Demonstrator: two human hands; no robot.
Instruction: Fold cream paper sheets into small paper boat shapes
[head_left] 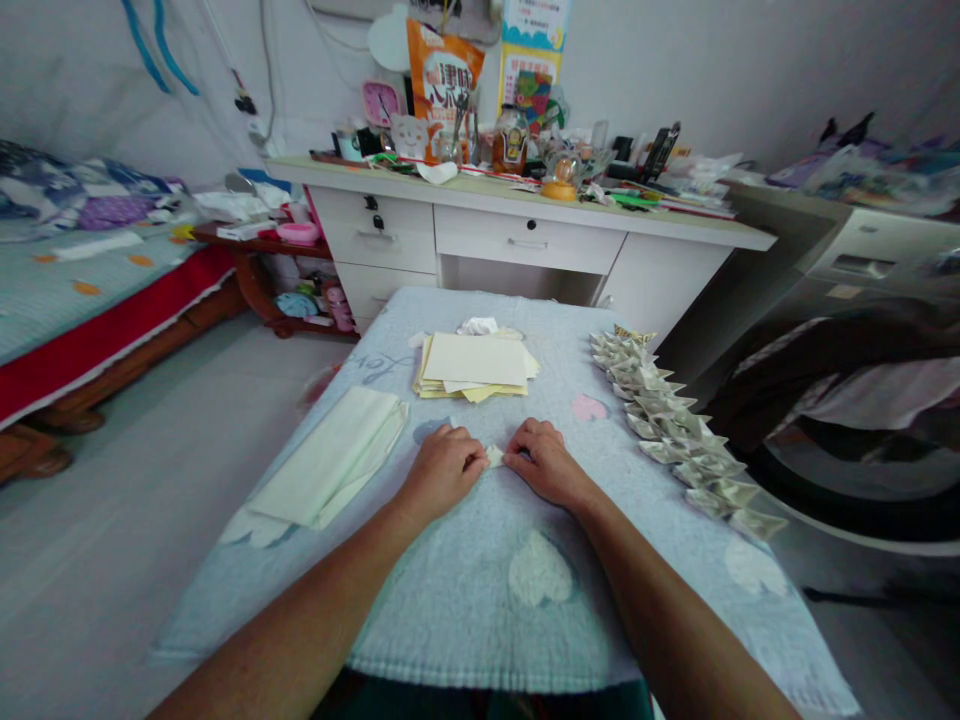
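Note:
A small folded piece of pale paper (494,456) lies between my hands near the middle of the cloth-covered table (480,580). My left hand (448,468) pinches its left end, fingers closed. On the other end, my right hand (546,460) is closed in a pinch too. Most of the paper is hidden by my fingers. Just beyond my hands sits a stack of cream and yellow paper sheets (475,360). To the left lies a larger folded pale sheet (334,455). Several folded paper boats (675,425) stand in rows along the right side.
A crumpled white paper (478,326) is behind the stack. Beyond the table stands a white desk (525,235) crowded with jars and packets. A bed (90,290) is at the left, and a washing machine (862,260) at the right.

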